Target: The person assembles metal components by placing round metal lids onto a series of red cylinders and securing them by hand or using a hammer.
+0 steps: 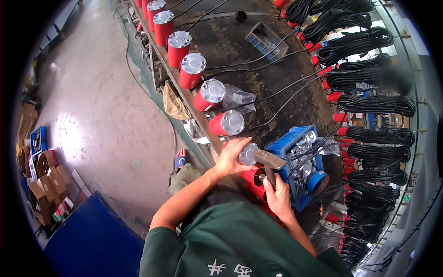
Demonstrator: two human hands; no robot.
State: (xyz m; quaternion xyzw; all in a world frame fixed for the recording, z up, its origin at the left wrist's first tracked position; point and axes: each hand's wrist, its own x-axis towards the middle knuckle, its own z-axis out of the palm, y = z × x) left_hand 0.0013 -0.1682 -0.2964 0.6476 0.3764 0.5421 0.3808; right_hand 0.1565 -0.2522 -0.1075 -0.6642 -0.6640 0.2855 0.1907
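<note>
My left hand (229, 159) is wrapped around a red cylindrical housing whose silver metal end cap (249, 153) faces up. In my right hand (279, 197) is a hammer (269, 159), gripped by its handle. The hammer's head is over the right edge of that cap; whether the two touch I cannot tell. Just nearer to me stands another red housing (254, 177) without a cap, its inner shaft showing. Beyond my left hand, a capped red housing (227, 123) leans in line with several more along the bench edge.
A blue bin (281, 147) of silver caps stands right of the hammer. Farther off lie a clear plastic bag (240, 99) and a grey parts tray (267, 41) on the dark bench (295, 87). Black cables cross to coiled bundles (376, 105) along the right side.
</note>
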